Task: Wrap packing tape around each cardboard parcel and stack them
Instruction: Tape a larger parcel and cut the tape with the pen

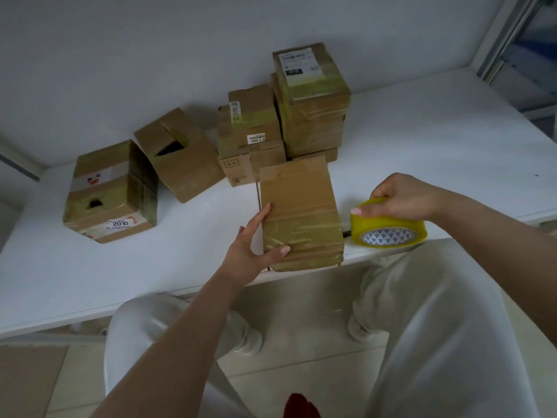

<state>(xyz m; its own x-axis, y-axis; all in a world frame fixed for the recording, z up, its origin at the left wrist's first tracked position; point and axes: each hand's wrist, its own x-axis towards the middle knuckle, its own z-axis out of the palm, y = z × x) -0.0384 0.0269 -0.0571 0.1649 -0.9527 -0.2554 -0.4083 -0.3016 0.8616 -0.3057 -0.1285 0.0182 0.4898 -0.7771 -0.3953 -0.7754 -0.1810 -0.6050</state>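
A dark red shape point(301, 407) shows at the bottom edge, at 6 o'clock, too cut off to identify; above it are the person's pale trousers point(437, 342) and a tiled floor. The left hand point(251, 247) holds the near left corner of a flat cardboard parcel point(301, 212) lying at the front edge of the white table point(90, 282): its fingers run straight up the parcel's left side, and the thumb presses on the top face, over glossy tape bands. At 3 o'clock from the parcel, just beside it, the right hand point(401, 199) grips a yellow tape roll point(388, 226) from above, fingers curled over its rim; the roll rests on the table edge. At 12 o'clock from the parcel stand two stacks, a taller stack point(312, 104) and a lower stack point(251, 137) to its left. At 10 o'clock sit a tilted open box point(180, 152) and a box labelled 2010 point(111, 191).
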